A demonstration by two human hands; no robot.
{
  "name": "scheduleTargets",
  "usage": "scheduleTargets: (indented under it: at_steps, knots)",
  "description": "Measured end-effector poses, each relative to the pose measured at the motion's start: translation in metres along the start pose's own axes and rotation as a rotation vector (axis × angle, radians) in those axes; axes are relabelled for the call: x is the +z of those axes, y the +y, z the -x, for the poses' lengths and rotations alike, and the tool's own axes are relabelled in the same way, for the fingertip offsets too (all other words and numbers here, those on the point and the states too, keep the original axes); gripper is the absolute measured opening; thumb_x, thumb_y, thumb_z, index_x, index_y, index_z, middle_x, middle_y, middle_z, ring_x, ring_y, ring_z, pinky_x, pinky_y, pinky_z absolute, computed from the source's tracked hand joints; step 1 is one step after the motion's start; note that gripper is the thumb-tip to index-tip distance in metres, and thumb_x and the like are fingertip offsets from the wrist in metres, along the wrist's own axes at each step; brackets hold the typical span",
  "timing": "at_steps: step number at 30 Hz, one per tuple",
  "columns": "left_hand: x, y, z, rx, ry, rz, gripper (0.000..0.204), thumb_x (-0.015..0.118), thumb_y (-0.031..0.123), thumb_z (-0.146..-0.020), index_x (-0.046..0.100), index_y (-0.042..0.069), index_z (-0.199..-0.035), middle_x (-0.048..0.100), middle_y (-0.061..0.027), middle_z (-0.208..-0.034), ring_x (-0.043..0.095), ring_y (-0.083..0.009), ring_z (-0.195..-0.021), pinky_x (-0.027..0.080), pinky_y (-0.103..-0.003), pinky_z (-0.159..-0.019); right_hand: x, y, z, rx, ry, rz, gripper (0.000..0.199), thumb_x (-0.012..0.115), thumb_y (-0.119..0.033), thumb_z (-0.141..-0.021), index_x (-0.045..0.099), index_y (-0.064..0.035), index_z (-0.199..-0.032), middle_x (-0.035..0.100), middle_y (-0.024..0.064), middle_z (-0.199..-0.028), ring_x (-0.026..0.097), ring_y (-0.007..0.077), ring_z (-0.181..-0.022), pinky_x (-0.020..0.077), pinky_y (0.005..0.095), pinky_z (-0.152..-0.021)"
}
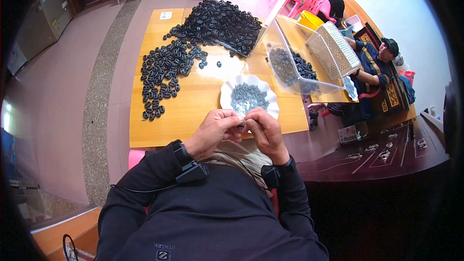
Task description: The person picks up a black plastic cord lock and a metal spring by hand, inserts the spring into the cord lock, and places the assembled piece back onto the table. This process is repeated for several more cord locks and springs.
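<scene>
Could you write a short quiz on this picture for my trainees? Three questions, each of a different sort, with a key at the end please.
1. Multiple choice: what lies in the white scalloped dish?
A) glass bottles
B) small grey pieces
C) yellow cups
2. True or false: the left hand and the right hand are close together, with a small dark piece between them.
3. Fill the gap: seen by the wearer, the main spread of loose black parts on the wooden table lies to the ____ of the dish.

Key: 1. B; 2. true; 3. left.
</scene>
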State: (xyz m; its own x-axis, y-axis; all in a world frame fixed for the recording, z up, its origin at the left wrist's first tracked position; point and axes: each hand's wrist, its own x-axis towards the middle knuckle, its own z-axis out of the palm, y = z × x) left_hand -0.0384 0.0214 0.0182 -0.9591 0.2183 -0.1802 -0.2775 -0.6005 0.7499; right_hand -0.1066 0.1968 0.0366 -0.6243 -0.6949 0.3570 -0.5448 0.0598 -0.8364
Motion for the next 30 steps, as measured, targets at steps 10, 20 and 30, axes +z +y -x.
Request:
scheduleTargets:
  at_steps: [10, 20, 30]
  knots:
    - [0.0013, -0.0002, 0.0001, 0.025, 0.042, 0.000, 0.014, 0.055, 0.016, -0.095, 0.061, 0.004, -0.091, 0.063, -0.0036, -0.084, 0.059, -0.0104, -0.069, 0.052, -0.025, -0.067, 0.0015, 0.0013, 0.0001, -0.065, 0.028, 0.154, 0.002, 0.055, 0.004, -0.091, 0.057, 0.0029, -0.091, 0.056, 0.0091, -0.088, 0.058, 0.0129, -0.069, 0.0481, 0.0246, -0.063]
    - [0.0033, 0.0011, 0.0008, 0.012, 0.034, 0.011, 0.015, 0.054, 0.016, -0.094, 0.062, 0.005, -0.086, 0.061, -0.0016, -0.079, 0.057, -0.0088, -0.068, 0.052, -0.026, -0.066, 0.0006, 0.0023, 0.0019, -0.008, -0.013, 0.014, 0.003, 0.054, 0.004, -0.092, 0.055, 0.0018, -0.094, 0.053, 0.0074, -0.093, 0.056, 0.0102, -0.075, 0.0476, 0.0228, -0.067]
    - [0.0012, 0.0066, 0.0045, -0.107, 0.019, 0.093, 0.013, 0.050, 0.014, -0.096, 0.059, 0.005, -0.093, 0.061, -0.0026, -0.083, 0.058, -0.0098, -0.070, 0.053, -0.027, -0.066, 0.0045, -0.0031, 0.0001, -0.140, 0.050, 0.199, 0.006, 0.056, 0.007, -0.088, 0.056, 0.0015, -0.090, 0.055, 0.0085, -0.086, 0.056, 0.0155, -0.074, 0.0477, 0.0265, -0.065]
